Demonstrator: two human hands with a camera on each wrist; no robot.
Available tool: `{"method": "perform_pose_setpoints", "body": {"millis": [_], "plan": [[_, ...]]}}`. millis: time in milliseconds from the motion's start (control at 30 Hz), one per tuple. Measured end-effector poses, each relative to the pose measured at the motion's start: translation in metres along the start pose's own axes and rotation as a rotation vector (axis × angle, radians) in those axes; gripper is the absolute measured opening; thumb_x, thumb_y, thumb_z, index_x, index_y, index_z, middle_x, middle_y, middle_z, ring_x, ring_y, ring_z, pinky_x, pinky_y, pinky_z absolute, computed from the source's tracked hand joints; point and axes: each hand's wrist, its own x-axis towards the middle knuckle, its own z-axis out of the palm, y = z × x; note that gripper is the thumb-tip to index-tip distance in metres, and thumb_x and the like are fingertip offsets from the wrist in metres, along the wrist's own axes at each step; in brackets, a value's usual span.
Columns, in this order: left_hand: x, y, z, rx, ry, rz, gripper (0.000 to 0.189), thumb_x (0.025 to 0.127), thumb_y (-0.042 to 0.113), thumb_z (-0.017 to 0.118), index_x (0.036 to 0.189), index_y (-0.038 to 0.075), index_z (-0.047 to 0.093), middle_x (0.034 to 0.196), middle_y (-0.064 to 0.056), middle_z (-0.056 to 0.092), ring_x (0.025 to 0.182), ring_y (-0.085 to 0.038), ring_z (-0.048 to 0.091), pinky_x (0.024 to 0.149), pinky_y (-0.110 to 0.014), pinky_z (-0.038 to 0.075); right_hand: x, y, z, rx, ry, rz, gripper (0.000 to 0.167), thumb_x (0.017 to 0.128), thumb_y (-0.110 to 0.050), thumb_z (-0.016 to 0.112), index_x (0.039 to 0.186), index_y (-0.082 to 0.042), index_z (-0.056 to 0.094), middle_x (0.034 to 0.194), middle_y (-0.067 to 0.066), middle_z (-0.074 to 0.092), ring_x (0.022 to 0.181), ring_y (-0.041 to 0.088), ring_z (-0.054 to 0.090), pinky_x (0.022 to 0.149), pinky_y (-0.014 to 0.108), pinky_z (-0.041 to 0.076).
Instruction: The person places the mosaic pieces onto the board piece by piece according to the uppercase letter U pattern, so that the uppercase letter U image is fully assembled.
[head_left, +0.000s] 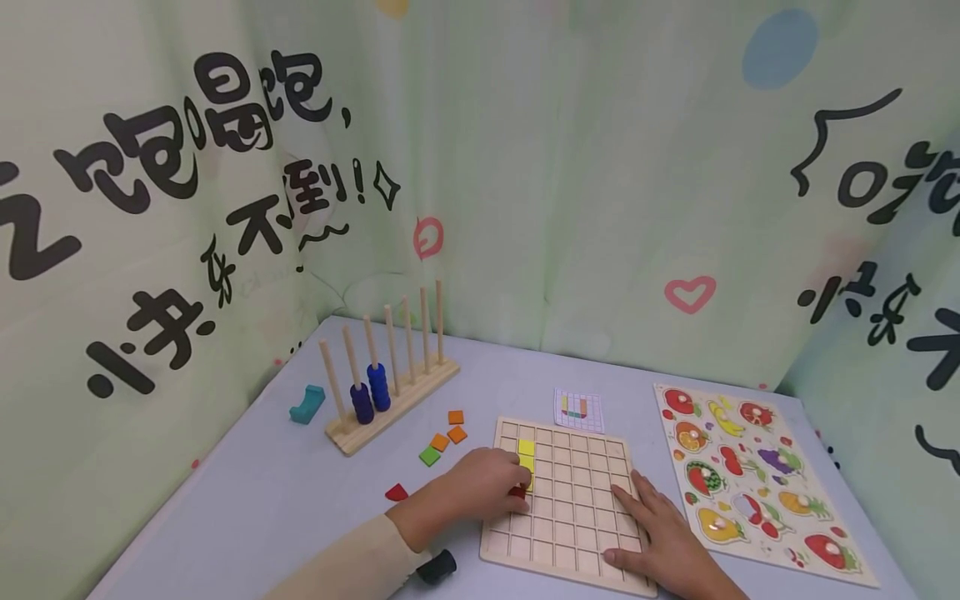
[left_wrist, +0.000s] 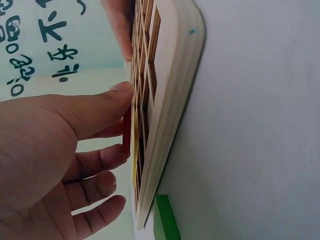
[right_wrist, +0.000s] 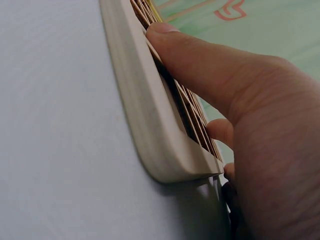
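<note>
A pale wooden grid board [head_left: 573,508] lies on the table between both hands. My left hand [head_left: 487,483] pinches a red square tile [left_wrist: 127,131] between thumb and fingertips, right at the grid surface on the board's left side. Just beyond those fingers, a column of yellow tiles [head_left: 527,450] sits in the cells, its near end partly covered by the hand. Spread fingers of my right hand [head_left: 663,533] rest on the board's right edge; in the right wrist view its thumb [right_wrist: 200,62] lies on the rim and grid near a rounded corner.
Left of the board lie several orange tiles [head_left: 456,417], a green tile [head_left: 429,456] and a loose red tile [head_left: 396,492]. Behind stand a peg rack [head_left: 408,400] with blue beads [head_left: 378,387] and a teal block [head_left: 307,404]. A pattern card [head_left: 588,410] and fruit puzzle [head_left: 731,492] flank the board.
</note>
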Motion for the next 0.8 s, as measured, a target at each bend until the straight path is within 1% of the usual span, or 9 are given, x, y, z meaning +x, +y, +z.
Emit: {"method": "perform_pose_setpoints", "body": {"millis": [200, 367, 600, 800], "plan": [[0.0044, 0.0033, 0.0035, 0.011, -0.005, 0.004, 0.019, 0.085, 0.044, 0.073, 0.093, 0.026, 0.07, 0.071, 0.013, 0.047, 0.064, -0.004, 0.043, 0.057, -0.021, 0.035, -0.0002, 0.0, 0.0003, -0.003, 0.001, 0.0, 0.102, 0.072, -0.069, 0.069, 0.149, -0.01, 0.04, 0.157, 0.024, 0.014, 0.137, 0.055, 0.016, 0.099, 0.072, 0.021], [0.0054, 0.0051, 0.0047, 0.025, -0.01, 0.017, 0.021, 0.085, 0.045, 0.073, 0.096, 0.026, 0.071, 0.073, 0.013, 0.049, 0.066, -0.003, 0.043, 0.058, -0.02, 0.036, 0.0005, 0.0006, 0.0007, -0.01, 0.0, 0.0, 0.101, 0.073, -0.069, 0.069, 0.149, -0.01, 0.039, 0.157, 0.024, 0.014, 0.136, 0.055, 0.017, 0.098, 0.072, 0.021], [0.0039, 0.0072, 0.0027, 0.028, -0.007, 0.038, 0.021, 0.085, 0.044, 0.074, 0.093, 0.025, 0.07, 0.072, 0.012, 0.048, 0.065, -0.003, 0.043, 0.057, -0.02, 0.035, 0.0001, 0.0004, 0.0015, -0.008, -0.006, 0.01, 0.103, 0.071, -0.07, 0.069, 0.149, -0.011, 0.04, 0.157, 0.024, 0.014, 0.136, 0.056, 0.017, 0.097, 0.072, 0.022], [0.005, 0.007, 0.0024, 0.027, -0.004, 0.04, 0.021, 0.085, 0.044, 0.074, 0.093, 0.025, 0.07, 0.073, 0.012, 0.048, 0.065, -0.003, 0.043, 0.057, -0.02, 0.036, 0.0001, 0.0011, 0.0008, -0.007, -0.002, 0.007, 0.102, 0.071, -0.07, 0.069, 0.149, -0.011, 0.04, 0.158, 0.023, 0.013, 0.136, 0.055, 0.016, 0.098, 0.072, 0.021]]}}
